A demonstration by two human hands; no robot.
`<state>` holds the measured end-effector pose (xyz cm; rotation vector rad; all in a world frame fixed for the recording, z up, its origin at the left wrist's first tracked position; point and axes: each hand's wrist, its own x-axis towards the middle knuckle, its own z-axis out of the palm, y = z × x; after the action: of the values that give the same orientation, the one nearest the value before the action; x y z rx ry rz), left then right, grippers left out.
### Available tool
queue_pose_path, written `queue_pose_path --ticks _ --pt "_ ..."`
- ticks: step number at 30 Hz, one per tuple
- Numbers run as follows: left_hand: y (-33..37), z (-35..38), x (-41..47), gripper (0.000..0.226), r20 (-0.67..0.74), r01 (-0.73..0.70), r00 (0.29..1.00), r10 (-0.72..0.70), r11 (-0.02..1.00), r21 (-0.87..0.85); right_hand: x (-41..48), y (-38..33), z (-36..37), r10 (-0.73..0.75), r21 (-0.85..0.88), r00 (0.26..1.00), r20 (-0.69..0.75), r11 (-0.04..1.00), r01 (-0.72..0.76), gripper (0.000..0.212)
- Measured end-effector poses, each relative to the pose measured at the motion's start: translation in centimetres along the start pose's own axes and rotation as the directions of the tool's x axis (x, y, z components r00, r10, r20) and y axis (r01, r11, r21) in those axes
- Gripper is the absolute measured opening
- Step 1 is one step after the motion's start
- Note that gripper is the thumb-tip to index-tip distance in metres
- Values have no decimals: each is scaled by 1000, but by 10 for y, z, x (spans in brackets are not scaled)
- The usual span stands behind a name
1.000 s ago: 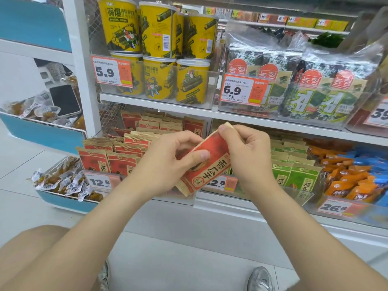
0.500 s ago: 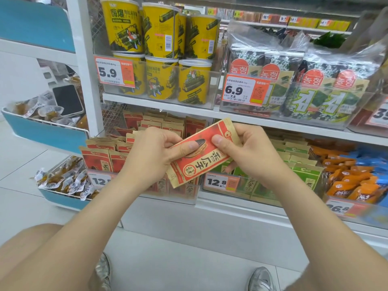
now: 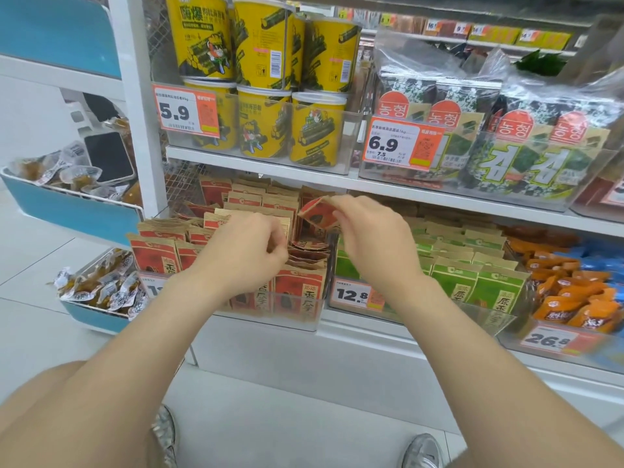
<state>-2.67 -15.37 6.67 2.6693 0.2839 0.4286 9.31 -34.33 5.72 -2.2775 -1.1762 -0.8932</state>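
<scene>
The packet [image 3: 317,214] is red and tan. It hangs tilted over the back right corner of a clear bin [image 3: 304,317], just under the upper shelf [image 3: 439,201]. The right hand [image 3: 374,244] pinches its right edge, fingers clamped on it. The left hand [image 3: 243,255] is just to the left and lower, above the red packs [image 3: 299,293] that stand in rows in the bin. Its fingers are curled together, but the back of the hand hides whether they grip anything.

Just right of the bin stand green packs [image 3: 486,285], with a 12.8 tag [image 3: 353,293] in front, and beyond them orange packs [image 3: 574,298]. On the upper shelf, yellow tubs [image 3: 314,130] are stacked above the red packs, with seaweed bags [image 3: 540,160] to their right. A blue basket [image 3: 77,214] of small wrapped snacks hangs at the far left.
</scene>
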Motion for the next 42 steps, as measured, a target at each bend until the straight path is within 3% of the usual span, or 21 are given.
queue_pose_path --ticks 3,7,10,16,19,25,29,32,35,39,42 --pt "-3 -1 3 17 13 -15 1000 15 1000 -9 14 -7 15 -31 -259 985 171 963 75 36" --pt "-8 -4 9 13 60 -78 995 79 997 -18 33 -16 32 21 -367 904 427 918 152 30" --pt "-13 -6 13 12 73 -101 992 103 995 -22 42 -11 48 78 -374 834 546 914 159 22" --pt "-16 -7 18 13 82 -123 989 124 992 -14 60 7 43 121 -160 641 758 987 4 55" --pt "-16 -6 18 13 88 -125 988 125 992 -14 63 8 42 112 -147 613 782 989 7 54" --pt "-16 -5 16 13 94 -131 987 132 991 -16 61 -1 57 111 -215 682 723 974 68 22" --pt "-17 -4 16 12 95 -131 987 131 991 -12 58 -1 67 179 -268 685 707 963 25 33" --pt "-16 -4 15 13 93 -128 987 128 992 -14 63 0 67 190 -273 746 638 962 -11 18" --pt "-15 -5 15 14 94 -124 988 125 992 -15 71 -2 64 225 -259 790 571 962 -86 24" --pt "-13 -5 16 14 89 -124 988 124 992 -13 74 -5 62 273 -277 722 636 954 -117 13" --pt "-12 -4 16 14 86 -129 988 129 992 -2 72 -4 64 345 -323 617 707 934 -152 42"
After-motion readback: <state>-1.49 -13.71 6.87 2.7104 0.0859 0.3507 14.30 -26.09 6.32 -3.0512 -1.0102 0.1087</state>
